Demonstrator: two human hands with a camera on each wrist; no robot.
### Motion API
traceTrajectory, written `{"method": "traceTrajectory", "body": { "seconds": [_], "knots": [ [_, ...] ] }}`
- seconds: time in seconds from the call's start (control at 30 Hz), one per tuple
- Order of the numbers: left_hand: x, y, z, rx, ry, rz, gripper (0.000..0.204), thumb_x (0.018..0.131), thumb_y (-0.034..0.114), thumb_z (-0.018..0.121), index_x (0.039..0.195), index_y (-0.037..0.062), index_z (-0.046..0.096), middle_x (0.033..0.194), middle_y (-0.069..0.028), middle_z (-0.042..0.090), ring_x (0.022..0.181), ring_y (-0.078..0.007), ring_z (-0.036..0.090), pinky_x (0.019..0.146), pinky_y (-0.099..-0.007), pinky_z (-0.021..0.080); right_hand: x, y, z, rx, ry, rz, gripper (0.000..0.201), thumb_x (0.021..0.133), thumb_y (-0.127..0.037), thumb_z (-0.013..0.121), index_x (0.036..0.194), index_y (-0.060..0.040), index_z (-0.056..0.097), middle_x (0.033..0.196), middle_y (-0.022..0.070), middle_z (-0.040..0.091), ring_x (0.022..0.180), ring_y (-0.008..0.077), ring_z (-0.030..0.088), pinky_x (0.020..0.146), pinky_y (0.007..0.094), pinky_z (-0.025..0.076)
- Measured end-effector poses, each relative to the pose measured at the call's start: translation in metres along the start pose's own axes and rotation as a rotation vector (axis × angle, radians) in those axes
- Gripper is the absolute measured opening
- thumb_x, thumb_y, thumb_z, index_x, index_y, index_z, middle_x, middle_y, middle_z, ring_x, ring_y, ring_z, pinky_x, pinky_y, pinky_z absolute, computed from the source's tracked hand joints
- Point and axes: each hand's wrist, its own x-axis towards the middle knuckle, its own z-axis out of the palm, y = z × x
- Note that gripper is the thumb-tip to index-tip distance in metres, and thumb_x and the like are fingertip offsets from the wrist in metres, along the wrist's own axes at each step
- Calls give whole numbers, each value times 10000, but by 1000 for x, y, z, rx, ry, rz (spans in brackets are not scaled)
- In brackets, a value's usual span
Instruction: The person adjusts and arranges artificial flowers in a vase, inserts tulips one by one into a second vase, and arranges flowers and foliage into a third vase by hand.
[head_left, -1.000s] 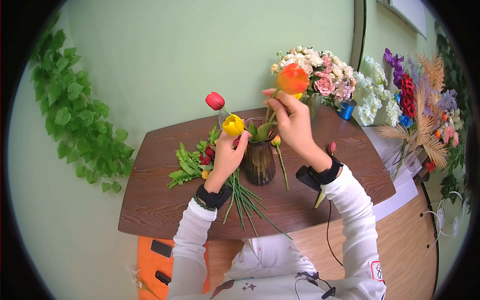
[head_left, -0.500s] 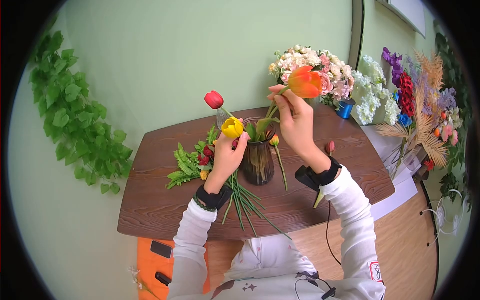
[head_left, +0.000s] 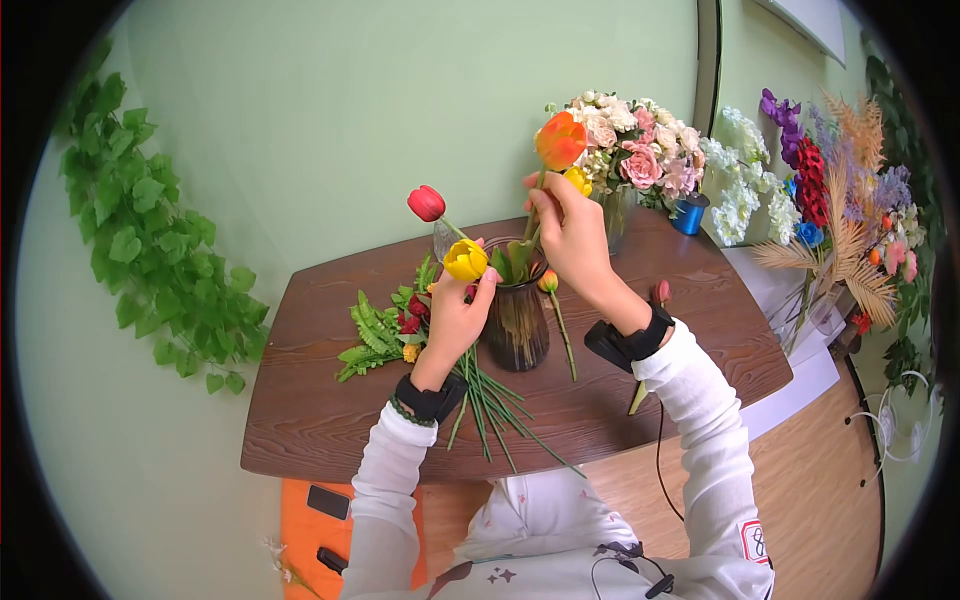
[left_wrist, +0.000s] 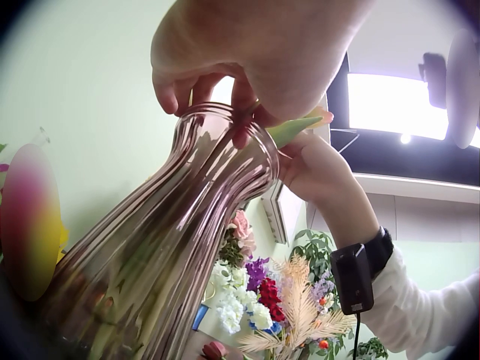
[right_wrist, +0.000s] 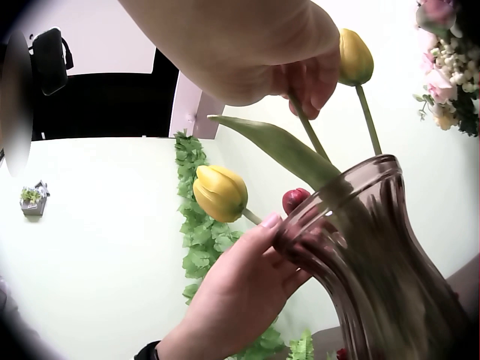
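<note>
A ribbed, brownish glass vase (head_left: 518, 335) stands on the table with tulips and leaves in its mouth. My right hand (head_left: 572, 235) pinches the stem of an orange tulip (head_left: 561, 140) above the rim, and its green leaf (right_wrist: 279, 150) slants into the mouth. Around the left side of the vase's rim curls my left hand (head_left: 458, 318). Its thumb touches the stem of a yellow tulip (right_wrist: 220, 193) that leans out leftward. Behind that hand rises a red tulip (head_left: 427, 203). Another yellow tulip (head_left: 578, 182) shows behind my right hand.
Fern leaves (head_left: 372, 335) and long green stems (head_left: 485, 405) lie left of the vase. To its right are an orange-yellow tulip (head_left: 549, 281) and a pink tulip (head_left: 661, 291). At the back stand a rose bouquet (head_left: 640, 150) and a blue spool (head_left: 690, 214).
The orange tulip tilted to the right half a second ago; now it stands more upright and further left. My right hand has shifted slightly left with it. The left hand keeps its place.
</note>
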Motion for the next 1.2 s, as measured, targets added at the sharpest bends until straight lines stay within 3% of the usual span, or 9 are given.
{"method": "traceTrajectory", "body": {
  "seconds": [0.07, 0.13, 0.2, 0.27, 0.4, 0.47, 0.53, 0.8, 1.2],
  "knots": [
    [0, 5, -1, -2, -20, -3, 152, 837, 148, 536, 830, 7, 594, 1121, -169, 539, 1006, -263, 519, 821, -341, 409, -1, 5, 3, 5, -5, 13, 105, 809, -21, 474, 880, 6, 547, 674, 148, 585, 647, 300, 604, 580, 337, 464],
    [0, 4, -1, -8, -23, -6, 152, 839, 147, 534, 834, 8, 595, 1125, -168, 538, 1020, -262, 512, 823, -340, 408, -4, 8, 4, -50, -34, -44, 85, 831, -14, 472, 880, 20, 533, 650, 96, 577, 550, 171, 575, 529, 269, 443],
    [-1, 3, -1, -15, -27, -10, 152, 841, 147, 532, 838, 8, 597, 1129, -167, 538, 1034, -262, 506, 824, -339, 407, -7, 11, 5, -89, -52, -60, 78, 830, -11, 472, 875, 20, 528, 648, 105, 576, 549, 189, 580, 527, 273, 442],
    [0, 2, -1, 54, -18, 22, 153, 853, 112, 500, 820, -1, 598, 1168, -173, 525, 928, -188, 564, 771, -313, 435, -12, 14, 4, -129, -70, -76, 71, 829, -8, 472, 869, 20, 524, 645, 114, 575, 547, 206, 584, 525, 277, 441],
    [-1, 3, -1, 25, -11, 7, 161, 856, 118, 494, 834, -2, 599, 1164, -169, 530, 910, -184, 565, 774, -311, 432, -25, 21, 2, -124, -158, -32, 64, 822, -5, 479, 867, 13, 521, 653, 129, 576, 560, 238, 590, 528, 294, 441],
    [0, 7, -1, -24, -28, -45, 174, 854, 141, 517, 900, -9, 592, 1096, -156, 563, 958, -239, 545, 827, -335, 417, -30, 22, 1, -84, -179, -21, 62, 818, -4, 482, 866, 11, 519, 655, 133, 575, 561, 246, 590, 528, 302, 441],
    [0, 4, -1, -1, -26, -21, 181, 856, 140, 514, 926, -12, 584, 1074, -150, 574, 929, -224, 555, 817, -328, 423, -37, 22, 1, -66, -208, -47, 99, 798, -32, 493, 891, -33, 528, 659, 127, 567, 647, 328, 560, 581, 407, 421],
    [0, 1, 1, -34, 1, -10, 234, 867, 112, 493, 1057, -20, 530, 980, -110, 598, 795, -149, 577, 743, -285, 455, -52, 28, -8, -185, -247, -174, 106, 793, -56, 523, 892, -59, 560, 693, 83, 552, 692, 258, 521, 652, 352, 379],
    [-1, 3, 1, 18, 118, 64, 153, 808, 84, 535, 937, 1, 545, 844, -123, 558, 818, -260, 535, 731, -344, 420, -58, 26, -5, -44, -207, -224, 125, 771, -73, 578, 877, -6, 581, 775, 103, 573, 735, 260, 521, 666, 335, 413]
  ]
}}
